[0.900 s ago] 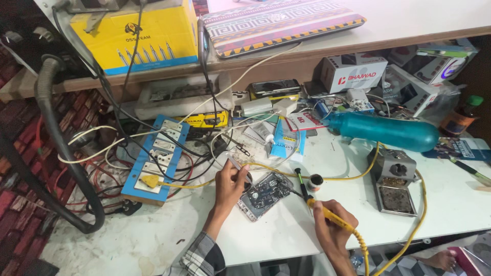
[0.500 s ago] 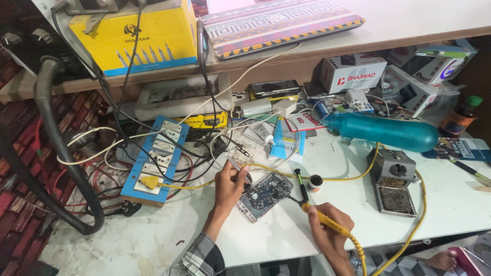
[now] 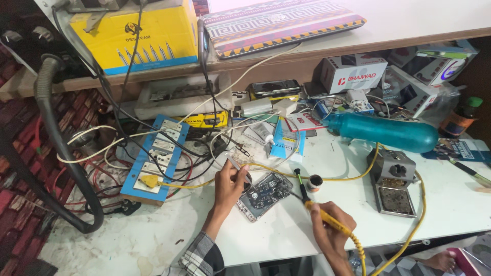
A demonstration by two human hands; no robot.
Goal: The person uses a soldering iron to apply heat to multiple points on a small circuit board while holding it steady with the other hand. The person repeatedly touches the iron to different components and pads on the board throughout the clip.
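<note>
An opened phone with its circuit board [image 3: 263, 194] showing lies on the white table. My left hand [image 3: 229, 182] sits at its upper left and pinches thin metal tweezers [image 3: 240, 168] whose tips reach the board. My right hand [image 3: 332, 227] grips a yellow soldering iron [image 3: 319, 213] near the front edge; its dark tip points up-left at the board's right side. A yellow cord [image 3: 409, 225] runs from the iron's handle.
A small round pot [image 3: 315, 182] and a dark tool stand right of the phone. A grey iron stand [image 3: 391, 181] and a teal bottle [image 3: 383, 132] lie further right. A blue socket board [image 3: 153, 158] with tangled cables is at left. Boxes crowd the back shelf.
The soldering iron's tip has moved up and left, closer to the phone board. My left hand stays at the board with the tweezers.
</note>
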